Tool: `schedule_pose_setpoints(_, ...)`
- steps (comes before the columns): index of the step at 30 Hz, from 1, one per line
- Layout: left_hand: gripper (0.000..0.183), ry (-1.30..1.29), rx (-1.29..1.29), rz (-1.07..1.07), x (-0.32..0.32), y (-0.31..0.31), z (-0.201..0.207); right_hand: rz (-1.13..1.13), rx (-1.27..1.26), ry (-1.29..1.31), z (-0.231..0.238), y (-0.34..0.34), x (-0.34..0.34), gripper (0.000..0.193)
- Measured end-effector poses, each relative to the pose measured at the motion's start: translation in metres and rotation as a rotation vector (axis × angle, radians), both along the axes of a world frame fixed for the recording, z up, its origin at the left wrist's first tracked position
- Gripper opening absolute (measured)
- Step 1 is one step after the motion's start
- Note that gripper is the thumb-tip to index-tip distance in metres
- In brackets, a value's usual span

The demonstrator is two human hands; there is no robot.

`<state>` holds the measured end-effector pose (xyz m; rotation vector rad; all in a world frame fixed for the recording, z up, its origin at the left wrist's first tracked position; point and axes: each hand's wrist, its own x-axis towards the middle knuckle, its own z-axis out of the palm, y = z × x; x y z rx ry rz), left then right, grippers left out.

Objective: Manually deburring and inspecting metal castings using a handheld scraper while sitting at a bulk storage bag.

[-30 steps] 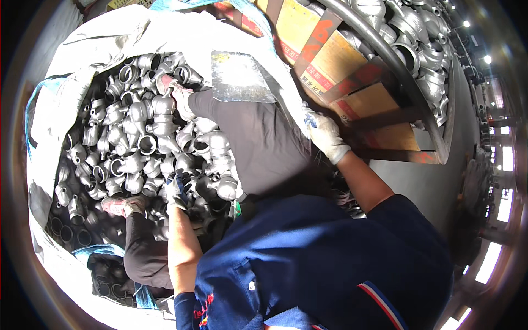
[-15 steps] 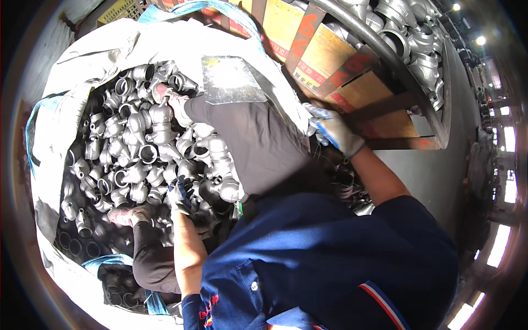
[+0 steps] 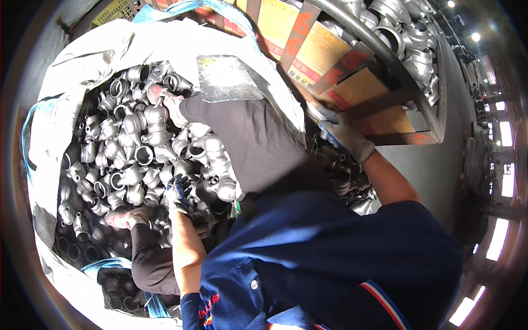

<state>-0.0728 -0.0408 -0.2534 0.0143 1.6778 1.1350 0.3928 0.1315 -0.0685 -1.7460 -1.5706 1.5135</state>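
Note:
My left hand (image 3: 177, 197), in a grey-white and dark blue glove, rests among a heap of grey metal pipe fittings (image 3: 132, 175). Its fingers look loosely spread against the fittings, with no piece plainly held. In a similar glove, my right hand (image 3: 349, 136) is out to the right, between the bag's rim and a crate. Its fingers stretch up and left in shadow and are slightly blurred; no held object can be made out. The fittings fill a large white woven bag (image 3: 49, 137), whose rim is folded outward. My feet stand among them.
A metal sheet (image 3: 228, 80) lies over the bag's rim beside my thigh. Behind it stands a metal-framed crate (image 3: 379, 113) lined with cardboard, loaded with more fittings (image 3: 421, 63). Blue straps (image 3: 192, 6) loop from the bag. Other metal pieces (image 3: 360, 203) lie at my right side.
My right hand has moved a little right and down, away from the bag's rim. The left hand stays in nearly the same place among the fittings. The whole view has shifted slightly.

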Motion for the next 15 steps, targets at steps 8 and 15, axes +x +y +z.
schedule_pose_setpoints(8,0.035,0.002,0.084,0.031,-0.007,-0.004,-0.006,0.486,0.512,-0.875,-0.046,-0.002,-0.042,0.038)
schedule_pose_setpoints(15,0.036,-0.003,-0.018,-0.015,-0.001,0.002,-0.004,0.047,0.286,-0.177,-0.020,-0.007,-0.008,0.029)
